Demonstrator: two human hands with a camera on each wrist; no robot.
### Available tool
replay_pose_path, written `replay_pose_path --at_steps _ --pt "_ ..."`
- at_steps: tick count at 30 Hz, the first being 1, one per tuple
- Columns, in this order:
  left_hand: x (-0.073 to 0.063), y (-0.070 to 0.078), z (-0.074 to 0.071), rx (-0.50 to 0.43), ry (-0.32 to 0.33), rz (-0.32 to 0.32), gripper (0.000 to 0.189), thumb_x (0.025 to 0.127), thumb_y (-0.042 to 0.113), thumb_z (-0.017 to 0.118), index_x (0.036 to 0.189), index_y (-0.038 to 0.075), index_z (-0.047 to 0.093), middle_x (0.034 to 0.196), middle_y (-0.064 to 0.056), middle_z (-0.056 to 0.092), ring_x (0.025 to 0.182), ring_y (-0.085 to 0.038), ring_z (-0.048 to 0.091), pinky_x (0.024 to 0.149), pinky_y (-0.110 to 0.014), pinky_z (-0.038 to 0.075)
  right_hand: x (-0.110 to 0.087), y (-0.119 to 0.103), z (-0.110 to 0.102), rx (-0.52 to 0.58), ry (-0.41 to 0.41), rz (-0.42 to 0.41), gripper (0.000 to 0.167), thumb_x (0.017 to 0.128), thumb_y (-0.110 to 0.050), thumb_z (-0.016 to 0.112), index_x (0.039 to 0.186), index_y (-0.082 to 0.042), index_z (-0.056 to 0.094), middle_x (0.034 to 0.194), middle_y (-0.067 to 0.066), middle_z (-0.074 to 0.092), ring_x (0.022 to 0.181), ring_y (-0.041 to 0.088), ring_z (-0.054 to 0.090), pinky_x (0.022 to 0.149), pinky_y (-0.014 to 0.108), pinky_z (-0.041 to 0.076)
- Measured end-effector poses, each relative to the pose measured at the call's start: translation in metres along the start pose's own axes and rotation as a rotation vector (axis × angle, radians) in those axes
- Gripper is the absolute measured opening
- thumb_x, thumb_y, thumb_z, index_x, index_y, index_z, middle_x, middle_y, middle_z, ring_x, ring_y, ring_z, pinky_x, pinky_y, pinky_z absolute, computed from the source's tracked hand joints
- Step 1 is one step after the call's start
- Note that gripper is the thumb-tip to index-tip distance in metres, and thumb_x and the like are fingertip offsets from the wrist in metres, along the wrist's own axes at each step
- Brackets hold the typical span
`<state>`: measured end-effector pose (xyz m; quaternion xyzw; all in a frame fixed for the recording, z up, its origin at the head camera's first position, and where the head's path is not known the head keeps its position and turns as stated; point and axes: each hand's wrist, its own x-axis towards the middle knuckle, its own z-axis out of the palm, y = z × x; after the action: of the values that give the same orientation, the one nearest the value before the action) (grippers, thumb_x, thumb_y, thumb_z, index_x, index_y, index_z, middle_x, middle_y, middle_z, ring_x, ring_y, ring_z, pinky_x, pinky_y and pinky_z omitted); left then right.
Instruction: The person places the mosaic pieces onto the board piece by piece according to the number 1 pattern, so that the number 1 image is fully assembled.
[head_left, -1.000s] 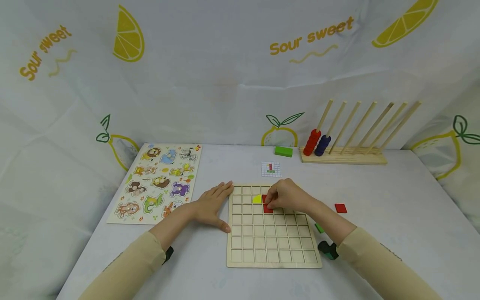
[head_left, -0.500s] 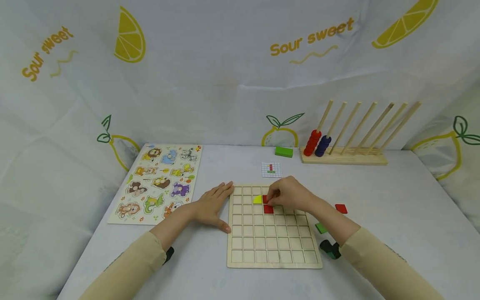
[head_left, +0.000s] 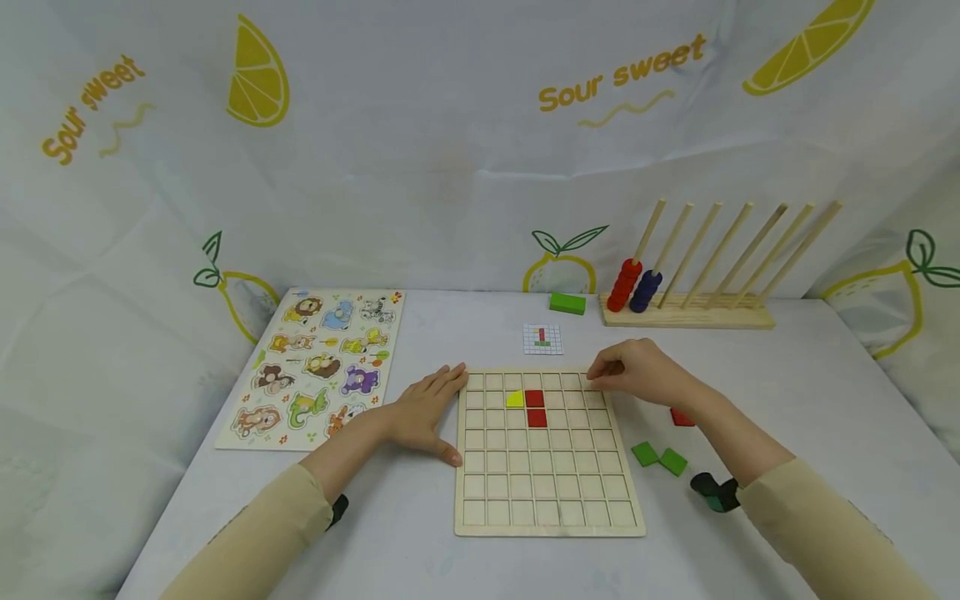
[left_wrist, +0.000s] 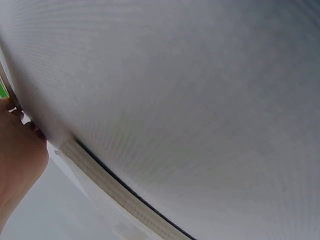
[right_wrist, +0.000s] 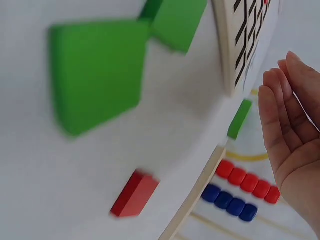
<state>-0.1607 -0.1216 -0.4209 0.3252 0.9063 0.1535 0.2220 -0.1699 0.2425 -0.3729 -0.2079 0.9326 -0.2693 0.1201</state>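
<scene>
A wooden grid board (head_left: 525, 483) lies on the white table. Two red square tiles (head_left: 537, 418) sit in its cells, one above the other, with a yellow rounded piece (head_left: 515, 400) left of the upper one. My left hand (head_left: 423, 417) is spread along the board's left edge, fingertips at the top corner and thumb lower down. Over the board's upper right corner is my right hand (head_left: 637, 371). In the right wrist view its fingers (right_wrist: 272, 110) are loosely bent, with nothing between them and the thumb.
Two green tiles (head_left: 673, 461) and a red tile (head_left: 682, 417), partly behind the right forearm, lie right of the board. Behind it are a small pattern card (head_left: 542, 338), a green block (head_left: 567, 303) and a peg abacus (head_left: 697, 317). An animal puzzle board (head_left: 322, 333) lies at left.
My right hand has let go of the upper red tile and moved right to the board's corner, uncovering both red tiles and the green ones. The left hand has stayed put.
</scene>
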Motion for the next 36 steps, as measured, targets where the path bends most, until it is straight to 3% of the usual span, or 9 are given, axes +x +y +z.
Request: replay_pose_path --at_steps 18,26,36 --pt "-0.001 0.001 0.0 -0.002 0.002 -0.004 0.124 0.073 0.06 0.079 0.159 0.006 0.008 0.17 -0.01 -0.001 0.157 -0.035 0.0 0.126 -0.058 0.013 -0.057 0.075 -0.029 -0.036 0.0 0.197 0.024 0.092 -0.032 0.069 0.103 -0.012 0.075 0.099 0.001 0.075 0.083 0.001 0.06 0.068 0.02 0.051" --pt "0.0 0.0 0.0 0.009 -0.009 -0.01 0.124 0.073 0.061 0.078 0.16 0.008 0.007 0.17 -0.009 -0.003 0.157 -0.035 -0.002 0.126 -0.058 0.013 -0.067 0.089 -0.031 0.034 -0.121 0.237 0.029 0.093 -0.031 0.068 0.111 -0.009 0.071 0.104 0.002 0.073 0.087 0.002 0.06 0.072 0.018 0.052" --pt "-0.001 0.0 0.001 0.007 -0.002 -0.006 0.124 0.073 0.061 0.078 0.16 0.007 0.006 0.17 -0.009 -0.002 0.157 -0.034 -0.001 0.125 -0.06 0.014 -0.065 0.091 -0.023 0.103 -0.146 0.223 0.031 0.087 -0.025 0.074 0.109 -0.006 0.065 0.096 0.002 0.064 0.081 0.004 0.053 0.07 0.019 0.048"
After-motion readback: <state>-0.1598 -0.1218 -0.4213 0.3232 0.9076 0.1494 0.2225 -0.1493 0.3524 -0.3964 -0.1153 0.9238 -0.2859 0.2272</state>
